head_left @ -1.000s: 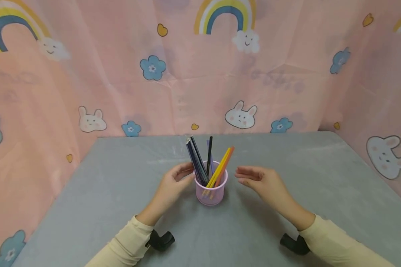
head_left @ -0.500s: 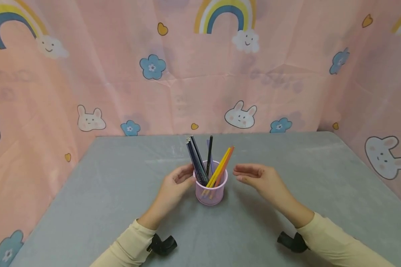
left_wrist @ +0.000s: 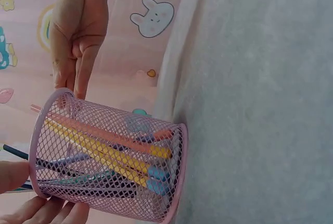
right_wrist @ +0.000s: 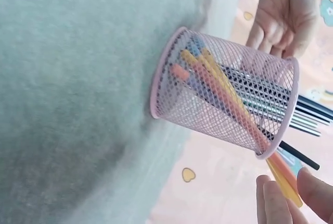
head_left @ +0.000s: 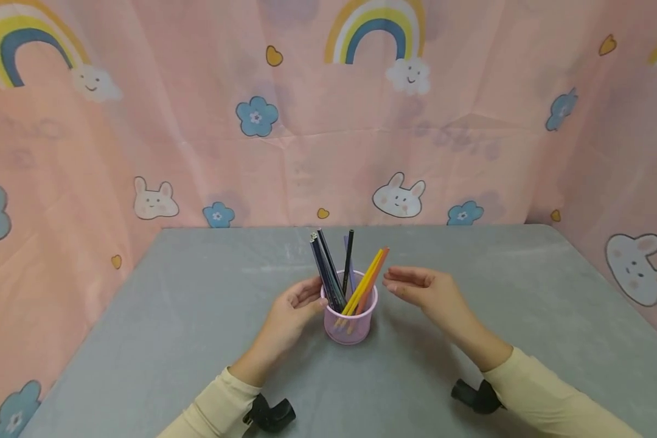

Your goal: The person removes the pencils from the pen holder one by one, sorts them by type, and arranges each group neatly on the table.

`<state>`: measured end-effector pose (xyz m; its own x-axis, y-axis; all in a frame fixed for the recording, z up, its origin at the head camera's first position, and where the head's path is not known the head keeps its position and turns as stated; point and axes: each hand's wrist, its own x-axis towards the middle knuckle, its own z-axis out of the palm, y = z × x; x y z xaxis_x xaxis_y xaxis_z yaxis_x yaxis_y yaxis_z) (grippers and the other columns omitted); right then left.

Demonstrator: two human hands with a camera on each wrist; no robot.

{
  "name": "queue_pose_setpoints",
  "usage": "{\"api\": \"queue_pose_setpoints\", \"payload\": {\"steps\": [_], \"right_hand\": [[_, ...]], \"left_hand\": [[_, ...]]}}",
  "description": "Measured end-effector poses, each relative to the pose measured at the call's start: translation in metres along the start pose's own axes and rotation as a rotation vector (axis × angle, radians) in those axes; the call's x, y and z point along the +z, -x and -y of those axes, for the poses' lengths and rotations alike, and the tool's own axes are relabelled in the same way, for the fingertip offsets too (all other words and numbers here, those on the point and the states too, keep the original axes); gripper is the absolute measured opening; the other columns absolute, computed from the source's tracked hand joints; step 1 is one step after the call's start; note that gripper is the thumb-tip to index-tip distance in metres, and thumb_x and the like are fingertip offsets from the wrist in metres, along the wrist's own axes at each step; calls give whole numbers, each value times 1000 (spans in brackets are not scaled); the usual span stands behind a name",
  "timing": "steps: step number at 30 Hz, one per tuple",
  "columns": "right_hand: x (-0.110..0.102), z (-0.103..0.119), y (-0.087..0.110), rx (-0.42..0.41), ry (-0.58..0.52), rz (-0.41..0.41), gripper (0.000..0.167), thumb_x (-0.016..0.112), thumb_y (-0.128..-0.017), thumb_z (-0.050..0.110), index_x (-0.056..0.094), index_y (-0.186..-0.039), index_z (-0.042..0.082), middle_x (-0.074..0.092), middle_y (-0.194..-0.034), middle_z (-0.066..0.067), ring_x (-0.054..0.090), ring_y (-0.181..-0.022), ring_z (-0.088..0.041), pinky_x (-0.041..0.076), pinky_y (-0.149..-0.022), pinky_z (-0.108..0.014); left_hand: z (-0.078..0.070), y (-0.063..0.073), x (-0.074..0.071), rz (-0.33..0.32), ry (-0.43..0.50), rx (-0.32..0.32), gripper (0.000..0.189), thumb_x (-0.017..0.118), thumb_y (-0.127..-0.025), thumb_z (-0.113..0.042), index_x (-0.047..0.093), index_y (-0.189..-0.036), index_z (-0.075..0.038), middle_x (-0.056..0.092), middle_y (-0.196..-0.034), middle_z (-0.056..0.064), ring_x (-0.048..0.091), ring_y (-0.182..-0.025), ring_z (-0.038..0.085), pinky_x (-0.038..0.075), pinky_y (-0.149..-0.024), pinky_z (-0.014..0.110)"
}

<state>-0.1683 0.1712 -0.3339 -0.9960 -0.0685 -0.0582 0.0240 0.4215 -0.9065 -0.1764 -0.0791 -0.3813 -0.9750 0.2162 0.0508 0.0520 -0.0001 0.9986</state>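
"Where was the pink mesh pencil cup (head_left: pixel 348 333)?"

"It stood upright on the grey tabletop (head_left: pixel 208 304); the left hand (head_left: pixel 289 313) grasped its side (thumb at the rim)."

"How was the right hand (head_left: pixel 429 292)?"

"It was released, its fingers extended near the orange pencil (head_left: pixel 379 269) and yellow pencils (head_left: pixel 363 282) leaning inside."

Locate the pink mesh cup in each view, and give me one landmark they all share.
Head: pink mesh cup just below the centre, upright on the grey table.
Left wrist: pink mesh cup at lower left, shown sideways, its open rim toward the left.
Right wrist: pink mesh cup right of centre, shown sideways, its open rim toward the right.
Shared landmark: the yellow pencils inside it.
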Motion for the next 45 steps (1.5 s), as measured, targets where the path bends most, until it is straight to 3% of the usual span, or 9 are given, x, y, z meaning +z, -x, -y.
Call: {"api": "queue_pose_setpoints", "payload": {"steps": [9, 17, 27, 45], "right_hand": [[7, -3, -9, 30, -115, 5, 48, 71, -92, 32, 64, -132, 6, 68, -130, -11, 66, -121, -25, 51, -102, -42], [9, -3, -13, 28, -147, -19, 48, 68, -94, 34, 63, -132, 6, 68, -130, -12, 65, -121, -25, 51, -102, -40], [13, -3, -21, 40, -129, -39, 48, 69, -93, 35, 65, -130, 5, 68, -129, -13, 66, -118, -25, 54, -98, -35], [19, 0, -33, 14, -130, -45, 45, 69, -93, 33, 66, -128, 4, 68, -128, -15, 71, -109, -21, 55, -96, -38]], "left_hand": [[3, 2, -1, -15, 65, -44, 50, 59, -94, 1, 46, -141, 11, 50, -145, 28, 50, -135, 40, 41, -114, 47], [-1, -2, 1, 2, 86, -65, 52, 60, -94, -1, 45, -142, 9, 49, -147, 26, 48, -137, 39, 37, -117, 49], [-1, -2, 0, 20, 83, -79, 52, 59, -94, -1, 43, -143, 11, 47, -148, 27, 46, -139, 40, 36, -117, 49], [-2, 0, -2, 28, 88, -79, 53, 59, -94, -2, 43, -144, 10, 47, -148, 28, 45, -139, 40, 38, -117, 47]]}}
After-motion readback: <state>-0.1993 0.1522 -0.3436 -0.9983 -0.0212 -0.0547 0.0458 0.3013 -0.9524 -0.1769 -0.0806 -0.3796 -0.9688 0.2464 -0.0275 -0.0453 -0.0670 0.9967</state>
